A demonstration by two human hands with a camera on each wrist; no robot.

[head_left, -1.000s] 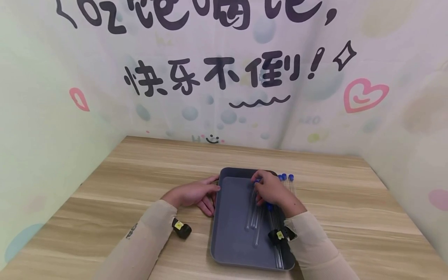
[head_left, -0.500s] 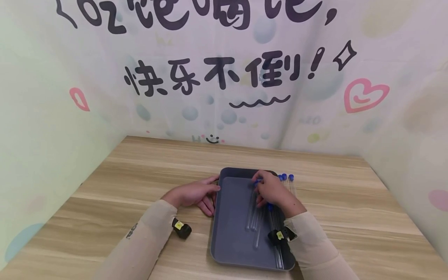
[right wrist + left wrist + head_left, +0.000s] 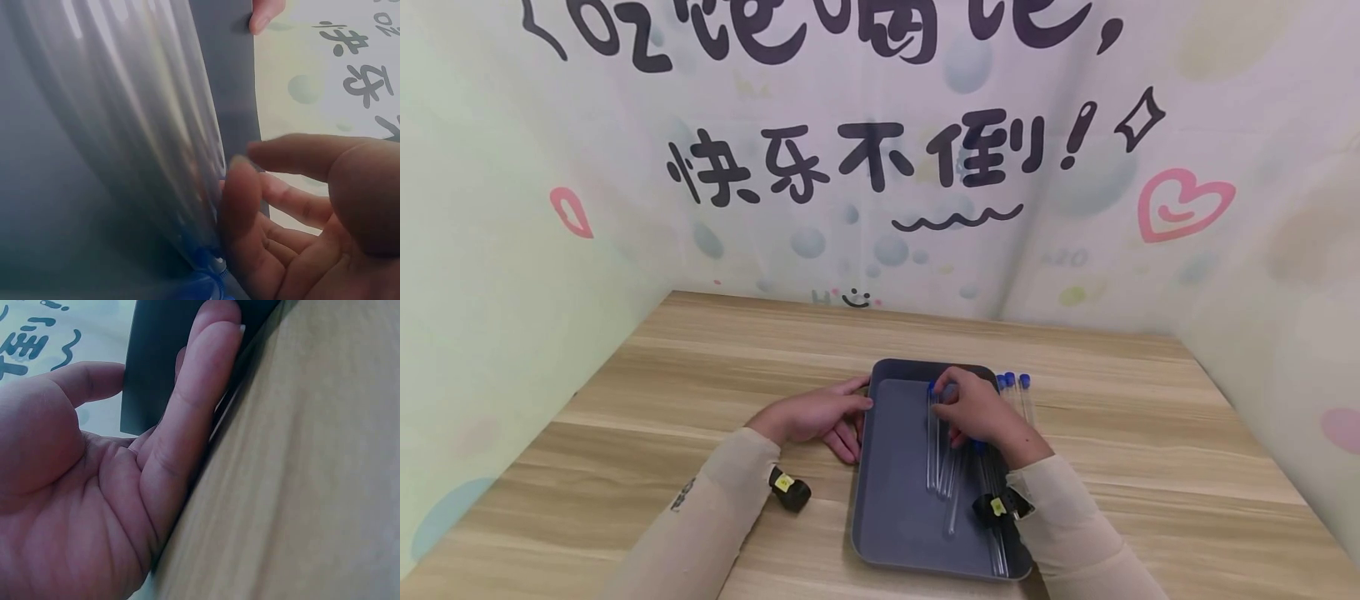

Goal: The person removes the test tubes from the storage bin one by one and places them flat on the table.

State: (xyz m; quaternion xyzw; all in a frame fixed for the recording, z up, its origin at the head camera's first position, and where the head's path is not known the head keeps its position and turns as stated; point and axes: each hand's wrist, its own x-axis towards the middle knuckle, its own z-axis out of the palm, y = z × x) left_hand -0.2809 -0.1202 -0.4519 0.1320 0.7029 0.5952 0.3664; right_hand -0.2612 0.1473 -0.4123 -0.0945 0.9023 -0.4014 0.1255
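A grey rectangular tray (image 3: 898, 533) rests on the table with several clear, blue-capped test tubes (image 3: 951, 508) lying inside. My left hand (image 3: 820, 417) holds its left side: the thumb is over the rim and the fingers lie along the outer wall, as the left wrist view shows. Over the tray, my right hand (image 3: 977, 408) has bent fingers right beside the blue cap (image 3: 932, 387) of the leftmost tube. In the right wrist view the tubes (image 3: 144, 94) lie against the fingers (image 3: 240, 206), and nothing shows between thumb and index finger.
More test tubes (image 3: 1025, 383) with blue caps lie on the wooden table (image 3: 715, 350) just beyond the tray's right side, partly hidden by the right hand. A printed cloth (image 3: 850, 250) hangs behind the table. Black cameras (image 3: 790, 489) sit at both wrists.
The capped end of one test tube has swung left inside the tray, apart from the others. The right fingers have shifted slightly left with it. My left hand and the tray stay put.
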